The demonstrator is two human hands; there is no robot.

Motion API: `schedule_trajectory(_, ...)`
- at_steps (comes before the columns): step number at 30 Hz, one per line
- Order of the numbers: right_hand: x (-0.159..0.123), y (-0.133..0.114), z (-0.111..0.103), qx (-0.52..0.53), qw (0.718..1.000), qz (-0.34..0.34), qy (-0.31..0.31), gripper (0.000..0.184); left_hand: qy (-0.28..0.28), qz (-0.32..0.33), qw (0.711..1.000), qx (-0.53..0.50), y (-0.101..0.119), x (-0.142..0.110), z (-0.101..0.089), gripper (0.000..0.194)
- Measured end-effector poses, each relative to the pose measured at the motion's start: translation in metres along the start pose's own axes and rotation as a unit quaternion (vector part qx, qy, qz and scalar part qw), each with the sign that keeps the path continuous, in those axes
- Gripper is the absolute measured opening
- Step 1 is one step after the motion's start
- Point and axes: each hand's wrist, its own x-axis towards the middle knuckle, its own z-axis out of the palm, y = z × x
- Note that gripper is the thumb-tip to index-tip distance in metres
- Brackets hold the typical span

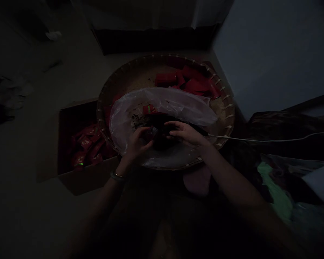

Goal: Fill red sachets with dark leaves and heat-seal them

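The scene is very dim. A round woven tray (226,108) lies on the floor with a clear plastic bag (178,104) spread over it. My left hand (137,144) and my right hand (185,133) meet above the bag around a dark lump (160,135) that I cannot make out. The left fingers curl against it. The right fingers are partly stretched over its top. A small red packet (149,109) lies on the bag just beyond the hands. More red packets (189,81) are piled at the tray's far side.
A cardboard box (67,144) holding several red packets (86,147) stands left of the tray. A white cable (264,139) runs from the tray to the right. Crumpled cloth and bags (280,190) lie at the right. A pale wall (272,50) rises behind.
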Motion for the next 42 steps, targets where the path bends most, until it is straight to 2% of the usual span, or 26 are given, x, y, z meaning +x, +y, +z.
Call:
schedule_trajectory(8, -0.001, -0.008, -0.004, 0.101, 0.995, 0.022, -0.005, 0.022, -0.018, -0.009, 1.0, 0.018, 0.003, 0.0, -0.001, 0.042)
schedule_trajectory(12, -0.003, -0.01, -0.003, 0.095, 0.995, 0.017, 0.014, 0.018, -0.019, -0.014, 0.999, 0.023, 0.005, 0.001, 0.0, 0.041)
schedule_trajectory(17, -0.007, -0.016, 0.0, 0.084, 0.996, 0.024, 0.025, 0.022, -0.03, -0.014, 0.999, 0.033, 0.007, 0.002, 0.001, 0.039)
schedule_trajectory(25, -0.016, -0.032, 0.008, 0.053, 0.999, 0.008, 0.0, 0.02, -0.031, -0.016, 0.998, 0.06, 0.005, 0.005, 0.008, 0.04)
schedule_trajectory(32, -0.017, -0.048, 0.012, -0.092, 0.992, 0.069, -0.046, 0.044, -0.04, 0.011, 0.995, 0.095, 0.003, 0.01, 0.012, 0.043)
schedule_trajectory(37, -0.01, -0.051, 0.01, -0.246, 0.967, 0.006, -0.065, 0.049, -0.052, 0.013, 0.991, 0.124, 0.002, 0.011, 0.014, 0.045)
schedule_trajectory(42, -0.006, -0.059, 0.017, -0.4, 0.911, -0.043, -0.088, 0.045, -0.056, 0.016, 0.988, 0.144, 0.002, 0.01, 0.016, 0.05)
